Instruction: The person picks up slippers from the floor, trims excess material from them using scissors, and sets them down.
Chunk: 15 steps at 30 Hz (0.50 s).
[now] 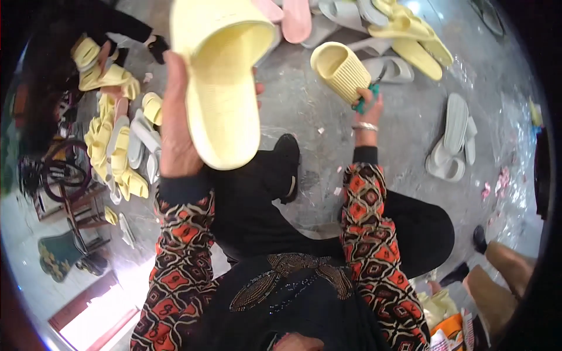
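Note:
My left hand [180, 131] grips a pale yellow slide slipper [223, 123], raised close to view with its footbed turned toward me. Its thumb lies along the left edge, and fingertips show past the right edge. Further right, my right hand [369, 108] is closed around green-handled scissors [364, 100], whose dark tip points up and away. A second yellow slipper [344, 70] with a ribbed strap is held by the same hand. Part of that grip is hidden behind the slipper and the handles.
Yellow and grey slippers [120, 152] lie heaped on the floor at left. More yellow, grey and pink slippers [410, 35] spread at the far side. Grey slippers [453, 134] lie at right. A wooden stand [82, 205] is at left; other people's legs [492, 292] show at lower right.

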### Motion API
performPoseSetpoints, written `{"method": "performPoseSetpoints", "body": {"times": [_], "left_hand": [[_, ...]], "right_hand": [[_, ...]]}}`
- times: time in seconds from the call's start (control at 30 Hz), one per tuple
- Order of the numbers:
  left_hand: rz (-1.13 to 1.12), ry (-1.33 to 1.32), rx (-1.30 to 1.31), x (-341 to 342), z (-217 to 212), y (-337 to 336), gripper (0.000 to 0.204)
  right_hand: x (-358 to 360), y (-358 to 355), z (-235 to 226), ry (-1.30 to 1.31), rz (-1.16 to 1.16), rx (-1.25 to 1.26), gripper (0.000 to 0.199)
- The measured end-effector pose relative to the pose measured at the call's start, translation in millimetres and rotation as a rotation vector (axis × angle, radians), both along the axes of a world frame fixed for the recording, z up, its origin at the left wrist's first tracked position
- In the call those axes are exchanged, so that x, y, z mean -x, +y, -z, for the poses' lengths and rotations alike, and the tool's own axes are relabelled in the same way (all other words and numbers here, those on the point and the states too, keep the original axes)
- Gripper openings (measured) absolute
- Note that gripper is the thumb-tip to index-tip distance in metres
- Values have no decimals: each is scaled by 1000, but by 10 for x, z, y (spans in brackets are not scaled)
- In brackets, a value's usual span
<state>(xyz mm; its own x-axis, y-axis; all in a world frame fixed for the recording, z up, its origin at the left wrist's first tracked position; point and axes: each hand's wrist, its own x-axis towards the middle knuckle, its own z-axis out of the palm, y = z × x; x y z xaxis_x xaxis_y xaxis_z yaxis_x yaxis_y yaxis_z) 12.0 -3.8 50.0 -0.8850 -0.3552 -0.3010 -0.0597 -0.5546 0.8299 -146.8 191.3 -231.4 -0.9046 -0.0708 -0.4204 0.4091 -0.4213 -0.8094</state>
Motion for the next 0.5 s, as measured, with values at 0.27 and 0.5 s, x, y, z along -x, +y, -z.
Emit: {"method": "performPoseSetpoints", "body": {"times": [0.27, 0.5], "left_hand": [[154, 66, -69, 20, 330, -250, 73], [390, 78, -185, -159, 83, 29, 61]], "right_hand": [[-792, 289, -2177, 605, -547, 442, 53], [-1591, 164, -2785, 677, -1044, 377, 49]]}}
